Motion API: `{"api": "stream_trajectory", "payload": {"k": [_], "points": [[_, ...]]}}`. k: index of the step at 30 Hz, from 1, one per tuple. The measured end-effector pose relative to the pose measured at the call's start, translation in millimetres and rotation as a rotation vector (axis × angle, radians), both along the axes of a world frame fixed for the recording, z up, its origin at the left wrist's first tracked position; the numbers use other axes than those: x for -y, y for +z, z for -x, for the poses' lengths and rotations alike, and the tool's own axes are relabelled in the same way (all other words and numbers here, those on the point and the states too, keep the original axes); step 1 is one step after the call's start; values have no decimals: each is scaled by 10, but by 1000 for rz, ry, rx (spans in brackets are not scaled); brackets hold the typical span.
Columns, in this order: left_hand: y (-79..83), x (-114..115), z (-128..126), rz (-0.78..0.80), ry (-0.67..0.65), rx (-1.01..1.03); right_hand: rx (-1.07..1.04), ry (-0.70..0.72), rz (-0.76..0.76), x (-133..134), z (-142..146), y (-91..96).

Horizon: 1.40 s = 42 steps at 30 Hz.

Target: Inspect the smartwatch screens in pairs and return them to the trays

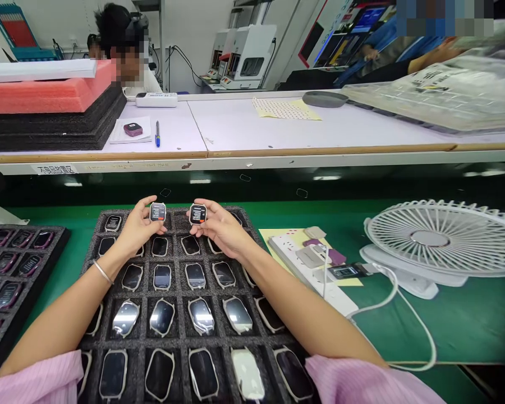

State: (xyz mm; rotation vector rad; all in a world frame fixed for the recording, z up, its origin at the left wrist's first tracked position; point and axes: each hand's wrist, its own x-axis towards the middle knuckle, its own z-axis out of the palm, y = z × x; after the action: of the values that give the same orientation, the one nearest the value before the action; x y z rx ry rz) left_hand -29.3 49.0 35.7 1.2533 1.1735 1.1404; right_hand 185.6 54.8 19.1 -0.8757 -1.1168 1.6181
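My left hand [141, 227] holds a smartwatch case [157, 212] between thumb and fingers, its screen lit with lines of text and a red-orange patch. A second lit smartwatch case [197, 214], showing a similar list, is pinched in my right hand [219, 227]. Both are held over the far rows of a black foam tray [141, 336]. Strapless watch cases with silver rims lie in the tray's compartments, most with dark screens; one [247, 373] near the front looks pale. At the far left corner a watch [113, 223] shows a lit screen.
Left stands another foam tray [46, 269] of purple-rimmed watches. On the right are a white power strip [311, 272], a white fan [429, 238] and a looping cable [429, 336]. Behind runs a raised shelf [231, 132] with foam sheets [46, 126] and a pen [157, 134]. Other people sit beyond.
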Motion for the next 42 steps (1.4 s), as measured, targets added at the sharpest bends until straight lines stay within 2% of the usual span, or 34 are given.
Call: {"api": "stream_trajectory", "payload": {"k": [4,6,9,12,15,19,22,24,28,32,37,42], "points": [[-95,-144,75,1,-69,-122,162,41,-116,-150,-33,-103],[-151,-199,94,-81,-99,-334,345,54,-230,-218,-32,-150],[-230,-258,112,-268,-115,-793,746,12,-510,-288,-9,-194],[-279,-274,133,-321,-110,-1017,1081,23,-693,-319,27,-211],[-261,-237,144,-326,-86,-1135,1263,85,-688,-318,20,-157],[-125,-173,32,-375,-111,-1184,1448,-27,-654,-290,-176,86],[0,-200,-233,-402,-208,-1146,1688,-97,-445,-268,-407,255],[48,-262,-481,-402,-263,-1135,1797,-93,-300,-257,-523,284],[2,-412,-953,-343,-268,-1134,1831,-78,-207,-230,-575,197],[-78,-478,-1159,-252,-226,-1078,1754,-103,-231,-203,-507,124],[40,-413,-1086,-213,-267,-840,1573,-183,-235,-189,-485,126],[266,-309,-742,-89,-321,-486,1201,-256,-269,-171,-434,117]]}}
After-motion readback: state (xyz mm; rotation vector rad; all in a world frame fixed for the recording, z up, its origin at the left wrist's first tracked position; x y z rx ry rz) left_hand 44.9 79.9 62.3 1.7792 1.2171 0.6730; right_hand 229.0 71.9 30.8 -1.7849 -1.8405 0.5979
